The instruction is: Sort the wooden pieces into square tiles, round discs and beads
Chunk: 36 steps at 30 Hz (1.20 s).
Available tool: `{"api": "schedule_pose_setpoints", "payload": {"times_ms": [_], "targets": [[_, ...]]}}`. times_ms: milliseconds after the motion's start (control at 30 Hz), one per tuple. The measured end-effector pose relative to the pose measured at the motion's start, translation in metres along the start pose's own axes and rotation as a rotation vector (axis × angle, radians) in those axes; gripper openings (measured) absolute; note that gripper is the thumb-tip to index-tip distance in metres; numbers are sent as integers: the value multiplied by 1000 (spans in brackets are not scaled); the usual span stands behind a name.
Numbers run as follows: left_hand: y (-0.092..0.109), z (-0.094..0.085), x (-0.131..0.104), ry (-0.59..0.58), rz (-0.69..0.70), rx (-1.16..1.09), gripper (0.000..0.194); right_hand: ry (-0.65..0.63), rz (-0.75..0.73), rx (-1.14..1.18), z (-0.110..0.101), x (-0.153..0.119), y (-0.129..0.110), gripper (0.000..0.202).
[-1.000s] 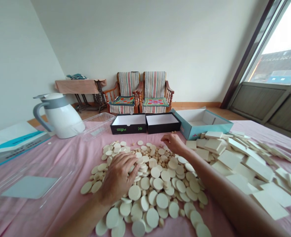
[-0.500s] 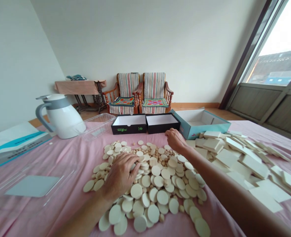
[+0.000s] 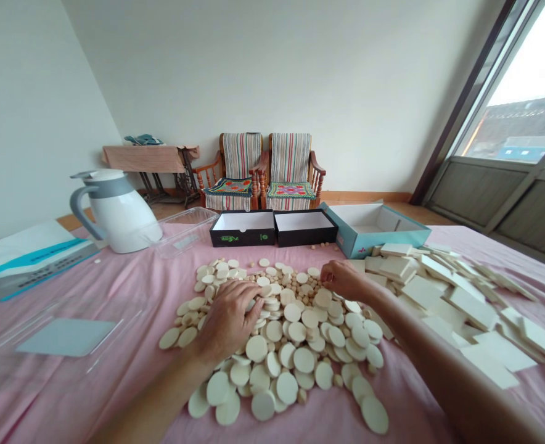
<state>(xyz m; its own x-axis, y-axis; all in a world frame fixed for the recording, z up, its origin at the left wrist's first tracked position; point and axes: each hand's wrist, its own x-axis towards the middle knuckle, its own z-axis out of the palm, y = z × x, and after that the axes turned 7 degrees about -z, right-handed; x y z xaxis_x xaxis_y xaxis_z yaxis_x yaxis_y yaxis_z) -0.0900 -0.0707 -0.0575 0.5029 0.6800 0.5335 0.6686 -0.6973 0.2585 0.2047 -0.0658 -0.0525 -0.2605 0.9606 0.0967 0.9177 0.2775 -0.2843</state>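
A mixed pile of round wooden discs (image 3: 286, 387) and small wooden beads (image 3: 307, 291) lies on the pink cloth in front of me. My left hand (image 3: 233, 314) rests on the left part of the pile, fingers stretched over the discs and thumb apart; what lies under its palm is hidden. At the pile's far right edge, beside the beads, is my right hand (image 3: 341, 277). Its fingers are curled together, and anything inside them is hidden. Several loose beads (image 3: 324, 246) sit on the cloth just in front of the right black box (image 3: 306, 237).
Left of it stands another black box (image 3: 242, 237); a light-blue box (image 3: 378, 229) is to the right. Square wooden tiles (image 3: 423, 292) heap at right. A white jug (image 3: 127, 216), clear plastic trays (image 3: 187, 229) and a blue-white carton (image 3: 34, 259) occupy the left side.
My right hand has drawn back from the black box to the pile's far edge. Loose beads now show on the cloth where it was. My left hand has barely moved.
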Motion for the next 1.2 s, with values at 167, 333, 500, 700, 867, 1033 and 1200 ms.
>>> {"api": "schedule_pose_setpoints", "payload": {"times_ms": [167,333,500,700,867,1033,1200], "targets": [[0,0,0,16,7,-3,19,86,-8,-78,8,3,4,18],[0,0,1,20,7,0,20,276,121,-87,6,9,9,26],[1,0,0,-4,2,-4,21,420,107,20,5,12,13,29],[1,1,1,16,6,-2,21,176,-70,36,21,16,14,42],[1,1,1,8,7,1,21,69,-105,-6,29,19,15,46],[1,1,2,3,10,8,21,111,-22,-25,27,18,15,37],[0,2,1,-2,9,6,22,189,40,6,27,16,14,30]]}}
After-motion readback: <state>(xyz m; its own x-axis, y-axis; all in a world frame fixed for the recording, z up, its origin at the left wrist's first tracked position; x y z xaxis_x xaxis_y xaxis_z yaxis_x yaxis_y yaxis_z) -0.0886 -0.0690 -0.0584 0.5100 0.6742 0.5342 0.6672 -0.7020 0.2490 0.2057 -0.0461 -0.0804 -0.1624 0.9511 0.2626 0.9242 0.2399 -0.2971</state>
